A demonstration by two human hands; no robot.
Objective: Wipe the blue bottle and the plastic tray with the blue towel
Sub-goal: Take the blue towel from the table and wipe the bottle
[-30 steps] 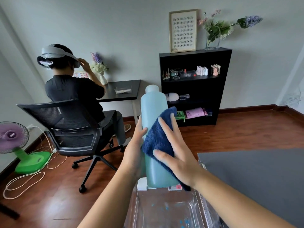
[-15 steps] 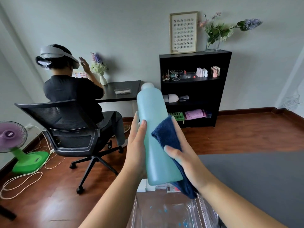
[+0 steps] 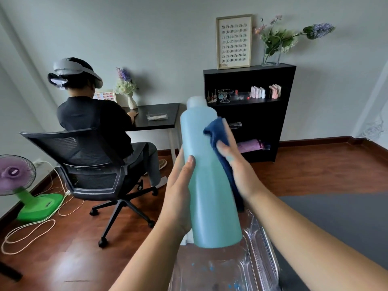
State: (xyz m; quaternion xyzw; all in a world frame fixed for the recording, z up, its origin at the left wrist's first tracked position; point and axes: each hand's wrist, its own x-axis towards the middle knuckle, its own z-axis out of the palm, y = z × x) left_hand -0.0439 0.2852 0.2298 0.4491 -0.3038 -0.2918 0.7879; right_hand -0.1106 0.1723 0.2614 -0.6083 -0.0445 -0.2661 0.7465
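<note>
I hold a tall light-blue bottle (image 3: 206,177) with a pale cap in the air, tilted slightly left, above a clear plastic tray (image 3: 260,255) at the bottom centre. My left hand (image 3: 178,198) grips the bottle's left side at mid height. My right hand (image 3: 235,162) presses a dark blue towel (image 3: 218,135) against the bottle's upper right side. Part of the towel hangs down behind the bottle. The tray shows small blue specks on its floor.
A grey mat (image 3: 340,223) covers the table to the right of the tray. A person sits in a black office chair (image 3: 92,171) at a black desk (image 3: 159,116) to the left. A green-and-purple fan (image 3: 19,181) with cables and a black shelf (image 3: 249,110) stand further off.
The bottle has tilted left and lifted higher over the tray. My right hand with the towel has slid up from the bottle's lower part to its upper right side.
</note>
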